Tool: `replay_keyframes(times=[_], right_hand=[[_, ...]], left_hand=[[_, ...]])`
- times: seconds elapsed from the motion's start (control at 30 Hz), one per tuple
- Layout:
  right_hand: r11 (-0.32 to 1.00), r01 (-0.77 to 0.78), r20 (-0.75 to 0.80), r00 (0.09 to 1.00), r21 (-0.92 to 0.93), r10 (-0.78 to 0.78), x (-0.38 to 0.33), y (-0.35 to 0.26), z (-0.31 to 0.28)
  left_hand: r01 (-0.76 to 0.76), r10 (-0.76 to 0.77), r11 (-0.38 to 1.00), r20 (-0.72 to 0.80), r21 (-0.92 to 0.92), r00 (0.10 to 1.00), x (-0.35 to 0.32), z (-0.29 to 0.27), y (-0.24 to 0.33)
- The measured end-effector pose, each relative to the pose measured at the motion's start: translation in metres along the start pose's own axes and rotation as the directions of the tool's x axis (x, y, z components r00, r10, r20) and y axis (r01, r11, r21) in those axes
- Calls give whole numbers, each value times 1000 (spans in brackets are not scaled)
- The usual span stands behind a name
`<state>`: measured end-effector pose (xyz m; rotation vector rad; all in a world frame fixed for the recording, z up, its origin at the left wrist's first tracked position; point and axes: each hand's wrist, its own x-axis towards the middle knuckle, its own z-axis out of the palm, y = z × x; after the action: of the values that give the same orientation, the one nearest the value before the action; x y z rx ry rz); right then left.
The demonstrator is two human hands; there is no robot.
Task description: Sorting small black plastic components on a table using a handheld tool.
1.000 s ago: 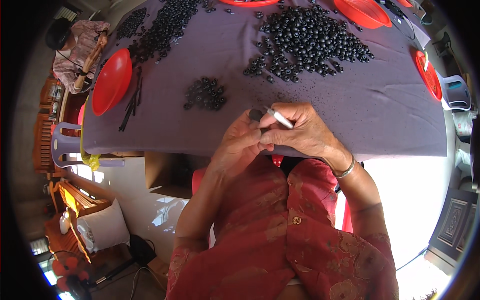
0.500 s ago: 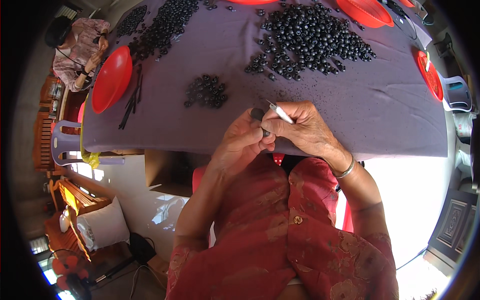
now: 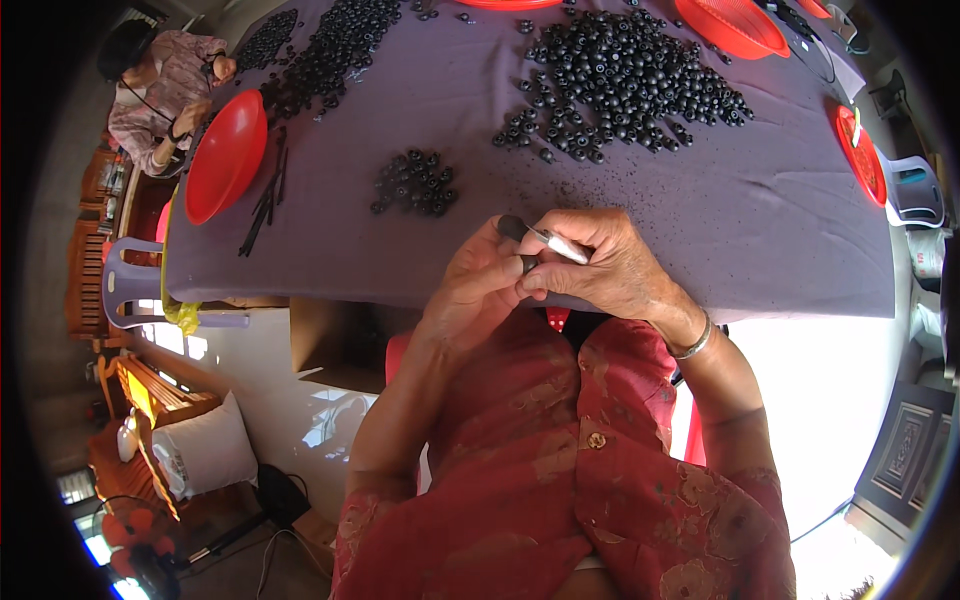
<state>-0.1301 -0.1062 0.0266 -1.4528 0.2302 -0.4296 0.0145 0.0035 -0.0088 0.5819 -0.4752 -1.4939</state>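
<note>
In front of my chest, at the table's near edge, my two hands meet. My left hand [image 3: 468, 278] pinches a small round black bead [image 3: 528, 264] at its thumb tip, partly hidden by the fingers. A dark cover [image 3: 511, 227] sits over its forefinger's tip. Closed round a white-handled tool with a thin pointed metal tip [image 3: 566, 248], my right hand [image 3: 615, 265] touches the left fingers. Just beyond them lies a small cluster of black beads [image 3: 415, 183]. Farther off spreads a large heap of such beads [image 3: 625, 85].
Dark crumbs dot the purple-grey tablecloth [image 3: 760, 230]. A red bowl [image 3: 227, 158] stands at the left beside thin black strips [image 3: 266, 205]. Another bead heap [image 3: 335, 50] lies at far left, where a person [image 3: 160, 105] sits. A red basket [image 3: 735, 25] and red plate [image 3: 860, 155] are at right.
The tool has tilted flatter, and my right hand has turned slightly, its thumb shifting down against the left fingers. At far left, the other person's hands have moved apart.
</note>
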Motion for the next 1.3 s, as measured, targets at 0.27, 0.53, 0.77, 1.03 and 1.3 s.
replay_keyframes(times=[0.27,0.53,0.77,1.03,1.3], right_hand=[[822,34,-245,947,-569,-208,3,1,-17],[657,-296,-491,861,-693,-131,12,1,-86],[373,-112,-176,974,-921,-143,63,17,-66],[327,-21,-97,971,-945,-219,70,20,-52],[879,193,-57,969,-436,-241,8,1,-16]], left_hand=[[-89,126,964,-137,252,982,3,-3,11],[28,700,12,-28,1000,714,6,-58,22],[106,796,-15,-52,994,603,18,-65,35],[-116,526,618,-299,777,796,7,-29,10],[-64,76,989,-90,131,993,2,8,-4]])
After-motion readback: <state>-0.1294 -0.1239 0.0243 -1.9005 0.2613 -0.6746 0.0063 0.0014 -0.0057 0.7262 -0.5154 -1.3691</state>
